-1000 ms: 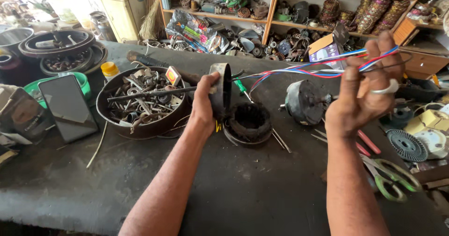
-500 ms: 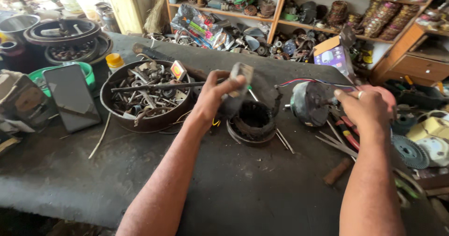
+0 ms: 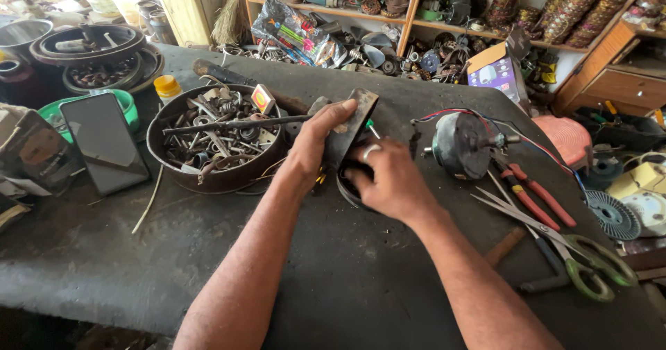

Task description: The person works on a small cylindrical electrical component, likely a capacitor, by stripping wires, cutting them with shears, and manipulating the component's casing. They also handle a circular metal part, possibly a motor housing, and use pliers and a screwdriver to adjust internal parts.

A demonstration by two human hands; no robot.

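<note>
Both hands (image 3: 354, 159) mid-bench, bowl (image 3: 220, 176) adjacent

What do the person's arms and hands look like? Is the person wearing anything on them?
Both arms are bare, with no sleeves and no gloves in view. The right hand wears a silver-coloured ring on one finger. The left hand shows no ring, watch or band. Both forearms have some fine hair, and neither wrist has anything on it.
</note>
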